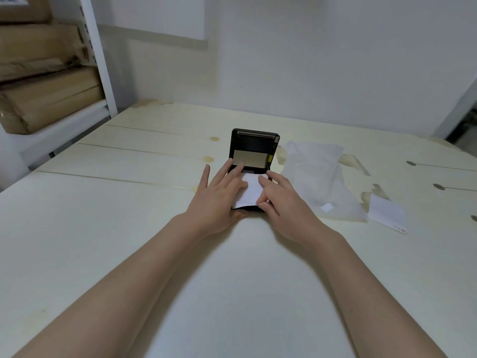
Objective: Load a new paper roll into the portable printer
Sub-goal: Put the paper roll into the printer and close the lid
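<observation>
While the printer (pixel 254 161) sits lid-up, both hands work its near half: left hand (pixel 219 195) lies flat, unclenched, bracing the paper tail (pixel 249 191); right hand (pixel 280 200) pinches the tail's near edge. Roll itself hidden. Judged step: feeding. Next: close lid over tail.

Black plastic printer (pixel 255 143), matt paper (pixel 249 191)

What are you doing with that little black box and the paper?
A person is putting new paper into a small black portable printer on the table. Its lid stands open. Both hands are on it: the left hand rests along its left side, and the right hand presses on the white paper strip that sticks out toward the person. A clear plastic wrapper and a loose slip of paper lie to the right.
</observation>
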`<state>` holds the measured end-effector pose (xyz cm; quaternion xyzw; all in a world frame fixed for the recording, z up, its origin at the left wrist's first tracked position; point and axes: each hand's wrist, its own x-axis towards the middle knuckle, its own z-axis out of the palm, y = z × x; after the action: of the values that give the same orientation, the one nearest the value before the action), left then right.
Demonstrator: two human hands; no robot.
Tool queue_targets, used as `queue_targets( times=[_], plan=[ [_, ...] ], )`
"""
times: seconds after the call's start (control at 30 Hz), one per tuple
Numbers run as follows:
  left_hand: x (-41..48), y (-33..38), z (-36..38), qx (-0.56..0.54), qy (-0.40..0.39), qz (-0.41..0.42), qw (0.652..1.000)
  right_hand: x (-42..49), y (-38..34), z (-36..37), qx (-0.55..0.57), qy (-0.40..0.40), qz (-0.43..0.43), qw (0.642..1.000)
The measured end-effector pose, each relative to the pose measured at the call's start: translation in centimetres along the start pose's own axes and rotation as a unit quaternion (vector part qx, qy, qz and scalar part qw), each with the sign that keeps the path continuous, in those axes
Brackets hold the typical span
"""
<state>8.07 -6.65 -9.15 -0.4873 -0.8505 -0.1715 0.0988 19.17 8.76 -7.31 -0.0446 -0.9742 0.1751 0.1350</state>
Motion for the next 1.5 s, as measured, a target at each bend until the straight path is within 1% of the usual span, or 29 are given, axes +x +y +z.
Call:
queue_targets(
  times=[0.13,0.23,0.3,0.37,0.43,0.53,0.57,0.6,0.67,0.7,0.73,0.77,0.83,0.9,0.97,1.0,1.07,1.13,1.3,1.43,1.5],
  plan=[
    [-0.2,-0.3,-0.3,0.014,-0.035,0.001,0.999,-0.8,-0.1,-0.2,0.009,0.000,-0.006,1.000],
    [-0.3,-0.4,-1.0,0.017,-0.085,0.007,0.996,-1.1,-0.1,0.0,-0.002,0.005,-0.022,1.000],
    [-0.3,-0.4,-1.2,0.008,-0.097,0.007,0.995,-1.2,0.0,0.2,-0.009,0.007,-0.033,0.999],
    [-0.2,-0.6,-1.1,-0.017,-0.086,-0.003,0.996,-1.3,0.0,0.6,-0.016,0.018,-0.042,0.999],
    [-0.2,-1.0,-0.7,-0.041,-0.052,-0.013,0.998,-1.4,-0.1,0.7,-0.014,0.027,-0.039,0.999],
    [-0.2,-1.2,-0.1,-0.064,0.008,-0.019,0.998,-1.5,-0.2,0.6,-0.001,0.011,-0.018,1.000],
    [-0.2,-1.1,-0.1,-0.072,0.019,-0.023,0.997,-1.5,-0.2,0.4,0.013,0.018,-0.007,1.000],
    [-0.1,-1.1,-0.1,-0.077,0.024,-0.028,0.996,-1.4,-0.3,0.2,0.039,0.045,0.009,0.998],
    [0.1,-1.0,-0.2,-0.083,0.028,-0.034,0.996,-0.8,-0.6,-0.4,0.098,0.147,0.045,0.983],
    [0.1,-1.1,-0.2,-0.084,0.029,-0.035,0.995,-0.3,-0.5,-0.9,0.110,0.198,0.057,0.972],
    [0.1,-1.1,-0.2,-0.086,0.032,-0.035,0.995,0.4,-0.4,-1.4,0.110,0.231,0.065,0.965],
    [0.1,-1.2,-0.2,-0.086,0.033,-0.036,0.995,1.3,-0.3,-2.1,0.106,0.243,0.069,0.962],
    [0.1,-1.2,-0.1,-0.082,0.038,-0.038,0.995,3.1,-0.3,-3.4,0.106,0.236,0.066,0.964],
    [0.1,-1.1,0.0,-0.084,0.042,-0.052,0.994,4.8,-0.5,-4.3,0.119,0.206,0.062,0.969],
    [0.0,-1.0,0.1,-0.088,0.064,-0.074,0.991,6.0,-0.6,-4.6,0.132,0.173,0.065,0.974],
    [0.1,-0.9,0.2,-0.087,0.084,-0.086,0.989,6.3,-0.7,-4.5,0.134,0.169,0.061,0.975],
    [0.1,-0.8,0.1,-0.087,0.120,-0.115,0.982,6.4,-0.7,-4.0,0.117,0.187,0.040,0.974],
    [0.1,-0.6,-0.1,-0.083,0.143,-0.130,0.978,5.8,-0.8,-3.3,0.119,0.190,0.029,0.974],
    [0.0,-0.3,-0.5,-0.053,0.174,-0.120,0.976,3.2,-0.5,-2.2,0.127,0.130,-0.012,0.983],
    [0.0,-0.4,-0.2,-0.042,0.176,-0.116,0.977,1.8,0.5,-0.8,0.086,0.077,-0.036,0.993],
    [0.0,-0.5,-0.1,-0.036,0.174,-0.112,0.978,1.3,0.8,0.1,0.073,0.068,-0.038,0.994]
  ],
)
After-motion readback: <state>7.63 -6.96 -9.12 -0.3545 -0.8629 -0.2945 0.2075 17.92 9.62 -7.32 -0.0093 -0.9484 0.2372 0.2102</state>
